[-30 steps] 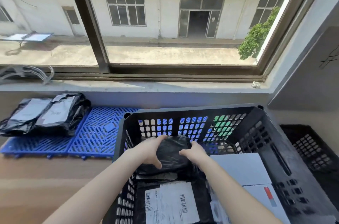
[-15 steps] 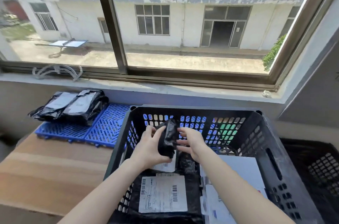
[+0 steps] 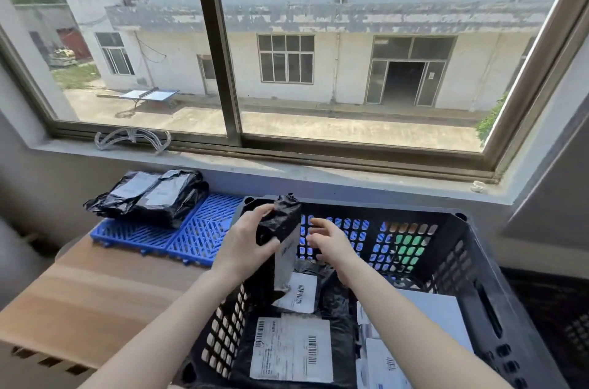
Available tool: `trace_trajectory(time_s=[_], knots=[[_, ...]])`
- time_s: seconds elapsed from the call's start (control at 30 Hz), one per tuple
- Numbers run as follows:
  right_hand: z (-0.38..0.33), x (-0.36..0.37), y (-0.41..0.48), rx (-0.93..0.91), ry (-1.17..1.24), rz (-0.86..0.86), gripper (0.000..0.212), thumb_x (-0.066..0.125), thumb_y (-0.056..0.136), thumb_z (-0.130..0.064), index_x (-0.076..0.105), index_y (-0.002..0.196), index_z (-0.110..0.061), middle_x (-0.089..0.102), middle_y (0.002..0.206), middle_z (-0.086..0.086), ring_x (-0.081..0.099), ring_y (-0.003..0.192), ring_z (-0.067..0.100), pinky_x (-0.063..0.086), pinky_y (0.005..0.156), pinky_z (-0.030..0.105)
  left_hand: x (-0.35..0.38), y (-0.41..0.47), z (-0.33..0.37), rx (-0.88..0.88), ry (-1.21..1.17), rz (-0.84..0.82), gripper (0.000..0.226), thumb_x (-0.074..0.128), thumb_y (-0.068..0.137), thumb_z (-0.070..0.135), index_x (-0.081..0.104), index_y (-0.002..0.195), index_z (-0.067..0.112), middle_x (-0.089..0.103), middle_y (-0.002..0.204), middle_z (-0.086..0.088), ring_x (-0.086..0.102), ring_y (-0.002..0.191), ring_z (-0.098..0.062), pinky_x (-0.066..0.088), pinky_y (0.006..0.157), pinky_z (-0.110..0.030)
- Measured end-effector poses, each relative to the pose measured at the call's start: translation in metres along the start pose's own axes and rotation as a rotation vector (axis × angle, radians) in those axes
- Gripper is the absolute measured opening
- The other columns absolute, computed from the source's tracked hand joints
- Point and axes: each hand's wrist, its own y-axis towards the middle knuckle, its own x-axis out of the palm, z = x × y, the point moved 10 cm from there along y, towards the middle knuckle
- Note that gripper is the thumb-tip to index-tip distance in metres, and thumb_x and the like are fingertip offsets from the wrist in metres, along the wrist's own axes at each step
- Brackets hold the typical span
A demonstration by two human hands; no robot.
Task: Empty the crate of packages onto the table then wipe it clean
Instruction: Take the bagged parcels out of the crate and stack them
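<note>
A black perforated crate (image 3: 459,267) stands in front of me on the wooden table (image 3: 83,302). My left hand (image 3: 245,242) grips a small black plastic package (image 3: 280,223) and holds it upright above the crate's back left corner. My right hand (image 3: 328,242) hovers just right of it with fingers spread, not touching it. Inside the crate lie black bagged packages with white barcode labels (image 3: 290,347) and white flat parcels (image 3: 436,318).
Two black bagged packages (image 3: 149,194) lie on a blue plastic grid mat (image 3: 197,235) at the table's back left. A window sill (image 3: 287,165) with a clear plastic item runs behind. Another dark crate (image 3: 564,325) sits low at the right.
The black package rose out of the crate and shifted left toward its corner. My right hand let go of it; my left hand alone holds it now.
</note>
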Motion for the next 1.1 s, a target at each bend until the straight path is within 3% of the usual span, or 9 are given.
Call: trace_trajectory(time_s=[0.1, 0.17, 0.37, 0.53, 0.63, 0.73, 0.9, 1.03, 1.1], knots=[[0.000, 0.004, 0.001, -0.036, -0.134, -0.061, 0.053, 0.061, 0.091, -0.018, 0.041, 0.139, -0.025, 0.047, 0.133, 0.003, 0.048, 0.116, 0.017, 0.040, 0.085, 0.028, -0.025, 0.005, 0.002, -0.058, -0.112, 0.093, 0.051, 0.073, 0.079, 0.017, 0.048, 0.124, 0.024, 0.062, 0.109, 0.007, 0.059, 0.098, -0.009, 0.039, 0.078, -0.007], [-0.004, 0.013, 0.000, -0.064, -0.127, -0.125, 0.053, 0.064, 0.090, -0.023, 0.041, 0.137, -0.030, 0.050, 0.130, 0.001, 0.050, 0.115, 0.015, 0.043, 0.089, 0.029, -0.039, 0.008, 0.003, -0.091, -0.173, 0.142, 0.044, 0.073, 0.079, 0.014, 0.049, 0.116, 0.022, 0.060, 0.108, 0.007, 0.055, 0.100, -0.007, 0.035, 0.079, -0.002], [-0.023, 0.043, -0.005, -0.077, -0.017, -0.301, 0.038, 0.065, 0.089, -0.022, 0.054, 0.125, -0.029, 0.070, 0.111, -0.002, 0.066, 0.101, 0.013, 0.048, 0.077, 0.026, -0.078, 0.008, -0.006, -0.153, -0.243, 0.267, 0.030, 0.067, 0.077, 0.023, 0.057, 0.105, 0.023, 0.058, 0.106, 0.001, 0.053, 0.095, 0.001, 0.039, 0.079, -0.012], [-0.040, 0.067, -0.003, -0.132, 0.067, -0.298, 0.041, 0.069, 0.086, -0.028, 0.055, 0.125, -0.025, 0.071, 0.110, 0.008, 0.069, 0.098, 0.025, 0.056, 0.085, 0.042, -0.115, -0.002, -0.032, -0.267, -0.297, 0.408, 0.050, 0.073, 0.085, 0.026, 0.044, 0.125, 0.024, 0.041, 0.126, 0.003, 0.042, 0.111, -0.008, 0.032, 0.091, -0.025], [-0.054, 0.088, 0.002, -0.154, 0.113, -0.255, 0.042, 0.072, 0.084, -0.029, 0.055, 0.123, -0.026, 0.071, 0.106, 0.010, 0.071, 0.092, 0.027, 0.057, 0.082, 0.047, -0.133, -0.008, -0.052, -0.303, -0.312, 0.458, 0.056, 0.073, 0.084, 0.030, 0.039, 0.127, 0.023, 0.039, 0.134, -0.001, 0.037, 0.115, -0.010, 0.030, 0.093, -0.028], [-0.071, 0.110, 0.010, -0.192, 0.063, -0.154, 0.051, 0.074, 0.082, -0.032, 0.051, 0.127, -0.025, 0.070, 0.106, 0.010, 0.071, 0.091, 0.026, 0.057, 0.083, 0.047, -0.148, -0.014, -0.075, -0.289, -0.334, 0.437, 0.062, 0.073, 0.084, 0.033, 0.035, 0.132, 0.032, 0.040, 0.138, -0.003, 0.044, 0.119, -0.015, 0.038, 0.095, -0.032], [-0.096, 0.164, 0.017, -0.208, 0.202, -0.026, 0.044, 0.072, 0.084, -0.023, 0.051, 0.123, -0.021, 0.070, 0.098, 0.007, 0.070, 0.085, 0.025, 0.058, 0.078, 0.045, -0.182, -0.028, -0.113, -0.193, -0.261, 0.358, 0.068, 0.074, 0.084, 0.030, 0.035, 0.139, 0.041, 0.040, 0.129, 0.006, 0.051, 0.112, -0.012, 0.043, 0.094, -0.033], [-0.104, 0.224, 0.031, -0.188, 0.253, 0.044, 0.051, 0.074, 0.082, -0.026, 0.049, 0.127, -0.019, 0.067, 0.104, 0.007, 0.069, 0.088, 0.025, 0.059, 0.075, 0.044, -0.210, -0.030, -0.155, -0.146, -0.229, 0.245, 0.054, 0.075, 0.080, 0.035, 0.051, 0.128, 0.031, 0.053, 0.120, 0.012, 0.056, 0.108, -0.004, 0.049, 0.096, -0.036], [-0.105, 0.257, 0.037, -0.175, 0.261, 0.053, 0.050, 0.074, 0.083, -0.024, 0.049, 0.126, -0.018, 0.067, 0.107, 0.007, 0.069, 0.089, 0.025, 0.058, 0.074, 0.043, -0.222, -0.029, -0.178, -0.141, -0.220, 0.178, 0.060, 0.071, 0.075, 0.044, 0.054, 0.129, 0.026, 0.056, 0.124, 0.012, 0.056, 0.111, -0.003, 0.049, 0.098, -0.035]])
